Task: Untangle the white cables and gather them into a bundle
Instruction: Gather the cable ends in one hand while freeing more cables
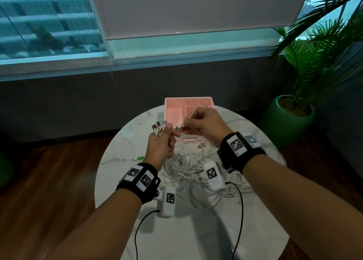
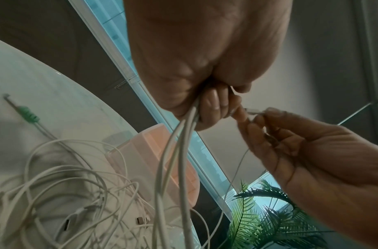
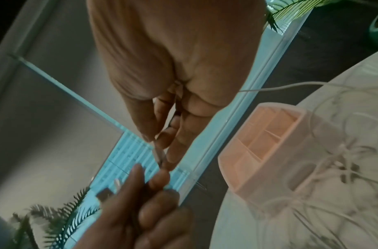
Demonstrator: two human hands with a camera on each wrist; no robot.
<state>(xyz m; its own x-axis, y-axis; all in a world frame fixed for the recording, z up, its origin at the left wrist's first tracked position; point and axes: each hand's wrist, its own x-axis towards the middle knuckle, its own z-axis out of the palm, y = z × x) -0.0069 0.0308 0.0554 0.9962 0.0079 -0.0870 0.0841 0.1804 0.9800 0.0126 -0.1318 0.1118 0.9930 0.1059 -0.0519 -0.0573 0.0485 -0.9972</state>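
A tangle of white cables (image 1: 188, 165) lies on the round marble table (image 1: 176, 230). My left hand (image 1: 160, 143) is raised above it and grips several cable ends, their metal plugs (image 1: 158, 126) sticking up past the fingers; the cords hang from the fist (image 2: 179, 134). My right hand (image 1: 202, 125) pinches one more cable end (image 1: 181, 124) right beside the left fingertips, and its thin cord (image 1: 193, 111) runs up and back over the hand. The right wrist view shows that plug (image 3: 158, 154) between thumb and finger, touching a left fingertip (image 3: 160, 178).
A pink divided organiser box (image 1: 188, 107) stands at the table's far edge behind the hands. A green-tipped cable end (image 1: 138, 158) lies left of the tangle. A potted palm (image 1: 290, 118) stands on the floor at the right. Black wrist-camera leads trail over the near table.
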